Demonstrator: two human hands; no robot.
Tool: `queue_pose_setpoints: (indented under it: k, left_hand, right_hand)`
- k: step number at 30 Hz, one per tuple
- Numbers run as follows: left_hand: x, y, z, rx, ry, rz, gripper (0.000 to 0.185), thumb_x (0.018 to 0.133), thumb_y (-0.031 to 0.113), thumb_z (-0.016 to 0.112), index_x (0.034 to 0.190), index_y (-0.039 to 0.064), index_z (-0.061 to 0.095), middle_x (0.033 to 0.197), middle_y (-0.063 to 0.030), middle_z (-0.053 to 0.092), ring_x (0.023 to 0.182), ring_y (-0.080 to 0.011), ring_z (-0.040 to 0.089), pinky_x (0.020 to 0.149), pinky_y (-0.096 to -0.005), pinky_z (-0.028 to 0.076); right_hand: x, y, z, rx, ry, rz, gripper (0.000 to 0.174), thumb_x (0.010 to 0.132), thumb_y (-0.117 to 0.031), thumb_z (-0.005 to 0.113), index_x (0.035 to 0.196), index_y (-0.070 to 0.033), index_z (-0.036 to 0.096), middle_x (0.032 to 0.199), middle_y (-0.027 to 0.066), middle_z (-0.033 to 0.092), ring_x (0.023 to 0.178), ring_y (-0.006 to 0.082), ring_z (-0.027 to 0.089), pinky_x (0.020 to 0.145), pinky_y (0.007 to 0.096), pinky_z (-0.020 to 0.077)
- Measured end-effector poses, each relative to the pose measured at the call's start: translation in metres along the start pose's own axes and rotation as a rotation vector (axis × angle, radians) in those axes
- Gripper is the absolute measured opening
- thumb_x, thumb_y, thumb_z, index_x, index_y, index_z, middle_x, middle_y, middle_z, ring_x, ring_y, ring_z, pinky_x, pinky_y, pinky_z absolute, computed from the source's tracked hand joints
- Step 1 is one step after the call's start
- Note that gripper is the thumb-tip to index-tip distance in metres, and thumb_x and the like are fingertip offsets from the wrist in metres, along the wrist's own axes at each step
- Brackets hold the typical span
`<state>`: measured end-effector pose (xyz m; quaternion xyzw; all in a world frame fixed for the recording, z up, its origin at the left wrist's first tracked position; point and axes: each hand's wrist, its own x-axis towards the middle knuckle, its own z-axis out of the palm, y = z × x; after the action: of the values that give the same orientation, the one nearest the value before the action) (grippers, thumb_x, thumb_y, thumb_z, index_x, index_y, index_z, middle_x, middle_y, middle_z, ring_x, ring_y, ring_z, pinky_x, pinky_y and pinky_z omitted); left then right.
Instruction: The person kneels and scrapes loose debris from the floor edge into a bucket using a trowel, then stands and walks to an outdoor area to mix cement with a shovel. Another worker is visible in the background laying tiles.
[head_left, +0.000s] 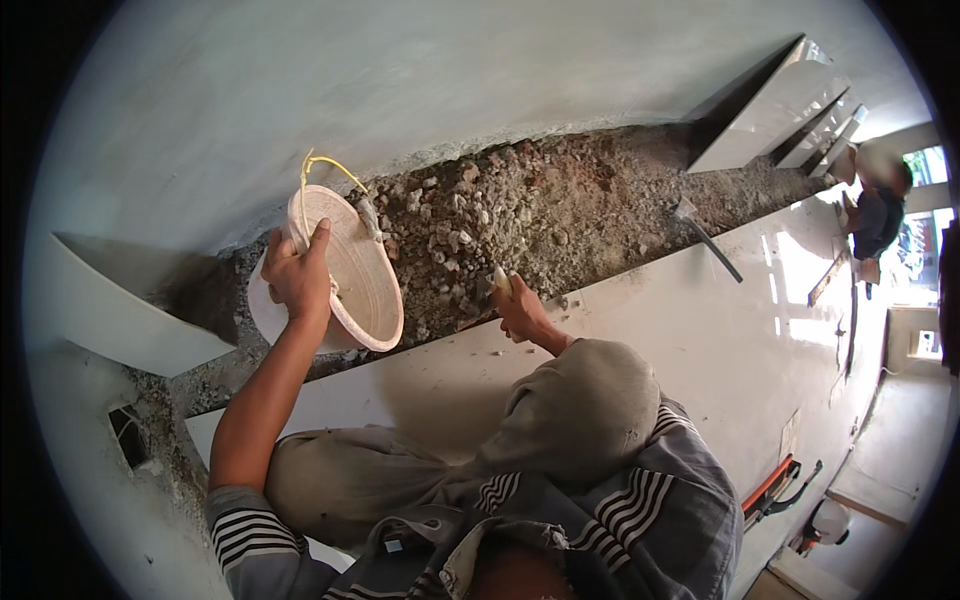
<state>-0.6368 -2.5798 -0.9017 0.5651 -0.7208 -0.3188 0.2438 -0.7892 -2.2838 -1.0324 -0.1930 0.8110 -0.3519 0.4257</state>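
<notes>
My left hand (300, 271) grips the near rim of a pale pinkish plastic bucket (381, 300), which is tipped on its side over the rubble strip. A yellow cord handle (335, 161) rises from the bucket's far rim. To the right, my right hand (519, 306) is closed around the pale handle of a tool (501, 279), at the edge between the rubble (457, 232) and the tiled floor. The tool's working end is hard to make out against the stones. What the bucket holds, beyond its dusty inner wall, cannot be told.
A hammer-like tool (709, 240) lies across the floor edge. Large tiles (757, 112) lean against the wall at the upper right; another tile (142, 315) stands at left. A person (879, 210) crouches far right. A red-handled tool (769, 484) lies on the tiled floor (675, 330).
</notes>
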Motion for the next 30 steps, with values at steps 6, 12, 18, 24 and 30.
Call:
queue_pose_setpoints:
  k: [6, 12, 18, 24, 30]
  left_hand:
    - [0.002, -0.002, 0.0, 0.085, 0.038, 0.016, 0.055, 0.08, 0.052, 0.074, 0.109, 0.006, 0.072, 0.14, -0.0097, 0.054, 0.129, -0.0355, 0.045, 0.104, -0.0558, 0.033]
    - [0.0, 0.006, -0.006, -0.122, -0.083, 0.049, 0.046, 0.085, 0.041, 0.074, 0.112, 0.003, 0.071, 0.125, -0.0077, 0.061, 0.108, -0.0256, 0.062, 0.09, -0.0397, 0.048]
    - [0.002, 0.003, -0.008, -0.149, -0.039, 0.096, 0.044, 0.087, 0.038, 0.073, 0.106, -0.001, 0.07, 0.119, -0.0098, 0.062, 0.104, -0.0259, 0.064, 0.088, -0.0381, 0.049]
    - [0.002, -0.004, -0.004, 0.023, -0.014, 0.004, 0.057, 0.081, 0.054, 0.073, 0.11, 0.006, 0.072, 0.146, -0.0091, 0.048, 0.136, -0.0334, 0.034, 0.11, -0.0567, 0.024]
    - [0.006, -0.003, 0.001, -0.019, -0.032, 0.012, 0.057, 0.081, 0.055, 0.073, 0.113, 0.008, 0.072, 0.149, -0.0072, 0.045, 0.138, -0.0334, 0.028, 0.111, -0.0584, 0.02]
  right_hand:
    - [0.007, -0.043, 0.024, -0.195, -0.087, -0.36, 0.036, 0.094, -0.027, 0.059, 0.124, -0.01, 0.048, 0.106, 0.0225, 0.055, 0.076, 0.0448, 0.065, 0.069, 0.0531, 0.0524]
    - [0.026, -0.034, 0.0, -0.219, 0.191, -0.45, 0.032, 0.096, -0.03, 0.057, 0.118, -0.009, 0.047, 0.086, 0.0267, 0.066, 0.079, 0.0473, 0.065, 0.068, 0.0556, 0.0502]
    - [0.085, 0.049, -0.119, 0.008, 0.711, 0.108, 0.043, 0.098, -0.036, 0.053, 0.116, 0.003, 0.05, 0.086, 0.0302, 0.066, 0.085, 0.0464, 0.067, 0.068, 0.0536, 0.051]
    - [0.106, 0.072, -0.052, -1.05, 0.421, -0.438, 0.035, 0.082, -0.021, 0.061, 0.114, -0.006, 0.056, 0.095, 0.02, 0.057, 0.078, 0.0424, 0.063, 0.066, 0.0494, 0.0535]
    - [0.059, 0.017, 0.019, -0.389, 0.078, -0.348, 0.041, 0.097, -0.029, 0.05, 0.125, 0.0, 0.045, 0.098, 0.0279, 0.059, 0.081, 0.0466, 0.064, 0.073, 0.0529, 0.0518]
